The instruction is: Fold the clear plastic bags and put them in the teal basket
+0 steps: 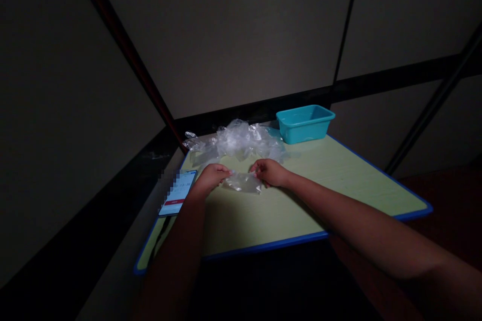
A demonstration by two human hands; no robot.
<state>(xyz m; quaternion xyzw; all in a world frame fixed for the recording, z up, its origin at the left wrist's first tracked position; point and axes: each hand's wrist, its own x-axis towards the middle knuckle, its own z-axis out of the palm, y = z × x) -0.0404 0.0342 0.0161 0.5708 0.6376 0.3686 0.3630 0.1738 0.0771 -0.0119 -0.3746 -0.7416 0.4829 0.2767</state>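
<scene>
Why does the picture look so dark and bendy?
Head view: dim light, walls nearly black at the edges; wide, stretched look, so the right arm seems very long; a soft shadow on the table below the hands; small white glints on the clear plastic bags.

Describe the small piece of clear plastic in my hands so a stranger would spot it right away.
Find the pale yellow-green table with blue edging. On it is a heap of crumpled clear plastic; look just nearer the wearer. The small piece of clear plastic is the one apart from that heap, held between the left hand and right hand.
</scene>
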